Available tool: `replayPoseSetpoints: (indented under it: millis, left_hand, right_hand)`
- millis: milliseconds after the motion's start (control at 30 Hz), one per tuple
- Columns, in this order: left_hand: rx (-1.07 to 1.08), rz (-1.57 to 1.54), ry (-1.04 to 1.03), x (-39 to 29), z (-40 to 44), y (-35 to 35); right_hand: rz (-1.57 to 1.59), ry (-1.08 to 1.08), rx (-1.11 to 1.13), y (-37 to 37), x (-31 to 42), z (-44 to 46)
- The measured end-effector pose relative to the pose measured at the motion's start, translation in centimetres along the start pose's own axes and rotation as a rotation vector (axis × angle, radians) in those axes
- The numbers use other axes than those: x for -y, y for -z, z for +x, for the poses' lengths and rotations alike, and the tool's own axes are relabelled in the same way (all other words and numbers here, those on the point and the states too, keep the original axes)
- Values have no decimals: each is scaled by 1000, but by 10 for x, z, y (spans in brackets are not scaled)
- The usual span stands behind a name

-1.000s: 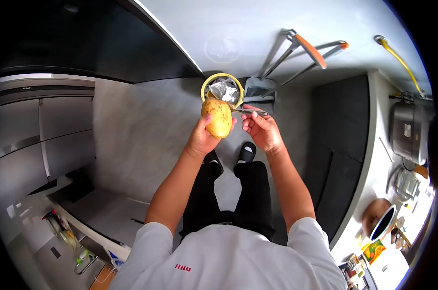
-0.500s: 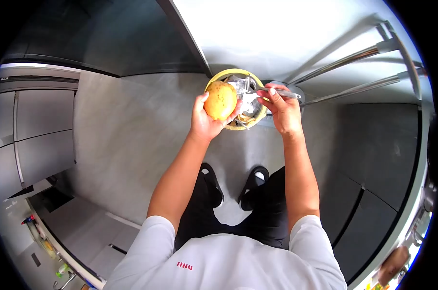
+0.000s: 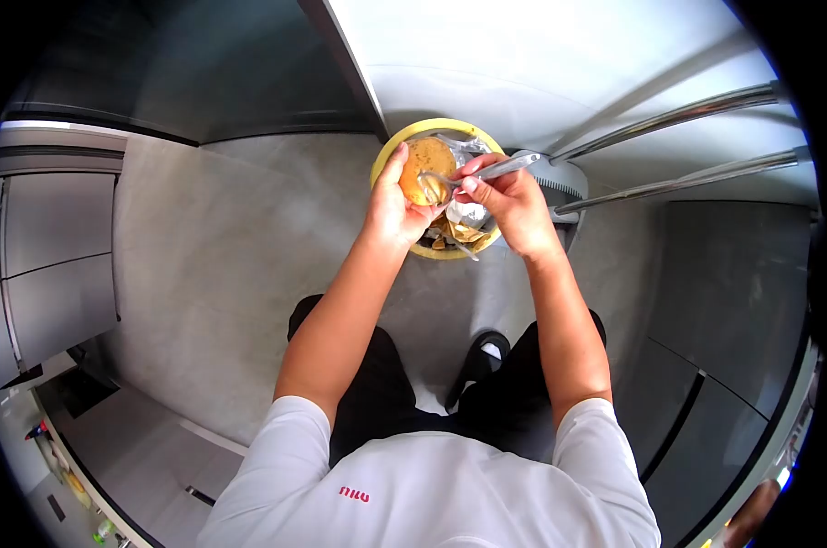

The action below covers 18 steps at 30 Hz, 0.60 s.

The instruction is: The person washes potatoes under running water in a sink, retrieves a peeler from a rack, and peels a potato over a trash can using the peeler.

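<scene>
- Head view: the left hand (image 3: 397, 203) has its fingers curled around a potato (image 3: 431, 161), held above the yellow-rimmed bin (image 3: 380, 172), nearer the rim's left edge than its right.
- The right hand (image 3: 516, 206) pinches the grey handle of a peeler (image 3: 500, 168), whose head meets the potato's near side.
- Crumpled brown scraps (image 3: 465, 232) lie in the bin by its near edge.
- A dustpan (image 3: 560, 179) stands just beside the bin's right edge.

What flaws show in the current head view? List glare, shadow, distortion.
Head view: white wall nearly washed out; glints along the metal poles, a shadow streak above them; wide-angle lens bends the right-hand cabinets, corners black; peeler head indistinct against the potato.
</scene>
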<state>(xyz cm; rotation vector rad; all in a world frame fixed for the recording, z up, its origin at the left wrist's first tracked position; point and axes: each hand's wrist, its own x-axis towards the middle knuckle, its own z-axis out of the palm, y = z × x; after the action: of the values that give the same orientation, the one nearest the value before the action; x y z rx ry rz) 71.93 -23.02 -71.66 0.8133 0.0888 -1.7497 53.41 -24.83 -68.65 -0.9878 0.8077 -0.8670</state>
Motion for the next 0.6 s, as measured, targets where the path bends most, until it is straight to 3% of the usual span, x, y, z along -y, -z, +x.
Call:
replayPoseSetpoints:
  millis: [167,367,600]
  left_hand:
    - [53,-2,59,3,5,5]
    - [-10,103,103,3,-6,-2]
    - [94,192,144,-9,-10,9]
  right_hand:
    - [-102,7,41,-7,4,1]
    - [-6,-82,12,12,7,13]
    - [149,-167,31,29,-2,33]
